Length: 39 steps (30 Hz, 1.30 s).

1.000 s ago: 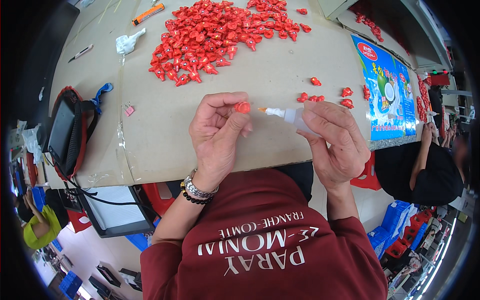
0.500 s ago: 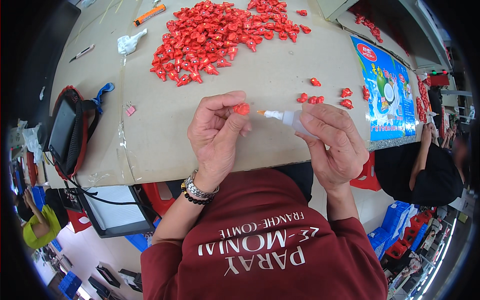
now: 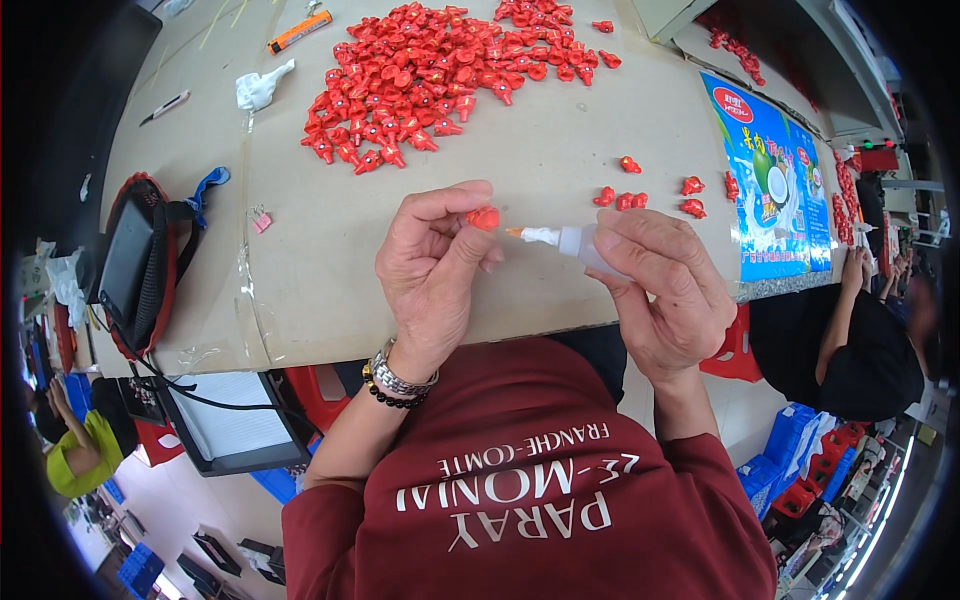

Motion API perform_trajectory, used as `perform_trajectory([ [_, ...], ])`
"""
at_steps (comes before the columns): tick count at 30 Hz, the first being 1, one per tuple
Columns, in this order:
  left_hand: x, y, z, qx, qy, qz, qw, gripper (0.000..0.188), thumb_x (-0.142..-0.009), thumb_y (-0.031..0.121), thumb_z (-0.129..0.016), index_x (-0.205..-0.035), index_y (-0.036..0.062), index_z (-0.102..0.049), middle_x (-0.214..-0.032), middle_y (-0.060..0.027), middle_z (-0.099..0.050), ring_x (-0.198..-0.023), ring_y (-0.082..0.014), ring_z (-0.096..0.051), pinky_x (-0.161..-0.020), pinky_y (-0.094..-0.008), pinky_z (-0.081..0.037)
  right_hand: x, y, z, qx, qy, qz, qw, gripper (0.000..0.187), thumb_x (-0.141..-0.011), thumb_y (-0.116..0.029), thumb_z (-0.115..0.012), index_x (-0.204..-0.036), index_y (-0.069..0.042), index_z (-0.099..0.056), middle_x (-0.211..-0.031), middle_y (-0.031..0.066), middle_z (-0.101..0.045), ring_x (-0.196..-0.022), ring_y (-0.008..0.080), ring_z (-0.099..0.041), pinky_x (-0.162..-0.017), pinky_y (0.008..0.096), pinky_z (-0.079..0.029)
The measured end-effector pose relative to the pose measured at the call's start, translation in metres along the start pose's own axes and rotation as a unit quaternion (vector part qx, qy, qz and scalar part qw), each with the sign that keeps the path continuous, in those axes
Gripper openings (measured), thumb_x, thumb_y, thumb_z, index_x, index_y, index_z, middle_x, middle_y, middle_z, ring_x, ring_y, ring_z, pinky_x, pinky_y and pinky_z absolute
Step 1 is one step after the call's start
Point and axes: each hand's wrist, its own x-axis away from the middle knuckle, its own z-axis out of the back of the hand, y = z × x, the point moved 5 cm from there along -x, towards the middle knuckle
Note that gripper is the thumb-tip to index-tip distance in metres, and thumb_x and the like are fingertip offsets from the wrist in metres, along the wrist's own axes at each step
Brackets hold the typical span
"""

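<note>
Between thumb and forefinger, my left hand (image 3: 432, 262) pinches a small red plastic piece (image 3: 483, 218). My right hand (image 3: 668, 285) is closed around a translucent white squeeze bottle (image 3: 585, 246), tilted so its thin orange-tipped nozzle points left at the red piece. A small gap separates the nozzle tip from the piece. Past my hands, a large heap of similar red pieces (image 3: 410, 75) covers the far middle of the table. Several loose red pieces (image 3: 632, 201) lie just beyond my right hand.
A blue printed sheet (image 3: 775, 180) covers the table's right part. At left are a black-and-red case (image 3: 140, 265), a pen (image 3: 165, 107), crumpled white tissue (image 3: 264, 86), an orange tube (image 3: 300, 32) and a pink clip (image 3: 261, 220). A co-worker (image 3: 850, 340) sits at the right.
My right hand has moved slightly left, bringing the bottle's nozzle closer to the red piece. My left hand has stayed almost still.
</note>
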Motion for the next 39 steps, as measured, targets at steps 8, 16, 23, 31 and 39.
perform_trajectory([
  [8, -0.001, 0.0, 0.001, 0.021, 0.002, 0.009, 1.0, 0.019, -0.089, 0.005, -0.062, -0.106, 0.0032, -0.054, -0.113, -0.0131, -0.062, -0.066, -0.0106, -0.056, -0.056, -0.0224, -0.044, 0.003, 0.02, 0.016, -0.036, 0.08, -0.1, 0.991, 0.035, -0.068, 0.011, -0.07, -0.102, 0.003, -0.063, -0.094, 0.0134, -0.065, -0.084, 0.0236, -0.066, -0.072, 0.0309, -0.054],
  [16, 0.003, -0.006, 0.001, 0.092, -0.016, 0.057, 0.994, 0.019, -0.091, 0.013, -0.062, -0.106, 0.0033, -0.055, -0.097, -0.0082, -0.064, -0.06, -0.0091, -0.05, -0.051, -0.0213, -0.038, 0.006, 0.084, 0.033, -0.319, 0.168, -0.355, 0.862, 0.034, -0.073, 0.016, -0.062, -0.1, 0.002, -0.047, -0.102, 0.0108, -0.055, -0.084, 0.0237, -0.068, -0.071, 0.0288, -0.056],
  [23, 0.006, -0.012, 0.0, 0.147, -0.023, 0.092, 0.985, 0.017, -0.089, 0.008, -0.064, -0.102, 0.002, -0.055, -0.089, -0.0077, -0.064, -0.058, -0.0099, -0.051, -0.051, -0.0223, -0.039, -0.001, 0.089, 0.017, -0.084, -0.019, -0.358, 0.93, 0.019, -0.077, 0.009, -0.064, -0.088, -0.003, -0.053, -0.082, 0.0051, -0.061, -0.071, 0.0143, -0.064, -0.062, 0.0262, -0.051],
  [31, 0.007, -0.013, 0.003, 0.129, -0.041, 0.081, 0.987, 0.016, -0.09, 0.014, -0.064, -0.101, 0.0048, -0.057, -0.093, -0.0084, -0.064, -0.057, -0.0095, -0.05, -0.05, -0.0218, -0.037, -0.002, 0.073, -0.006, 0.139, -0.17, -0.162, 0.962, 0.028, -0.065, 0.014, -0.06, -0.086, -0.004, -0.067, -0.09, 0.0071, -0.064, -0.084, 0.0238, -0.063, -0.071, 0.0315, -0.05],
  [39, 0.007, -0.012, 0.001, 0.141, -0.034, 0.092, 0.985, 0.015, -0.091, 0.011, -0.061, -0.103, 0.0027, -0.057, -0.094, -0.0093, -0.064, -0.059, -0.0099, -0.051, -0.05, -0.0222, -0.038, 0.001, 0.065, -0.017, 0.177, -0.172, -0.136, 0.959, 0.018, -0.067, 0.005, -0.061, -0.081, -0.005, -0.064, -0.084, 0.0054, -0.06, -0.08, 0.0247, -0.062, -0.065, 0.0345, -0.049],
])
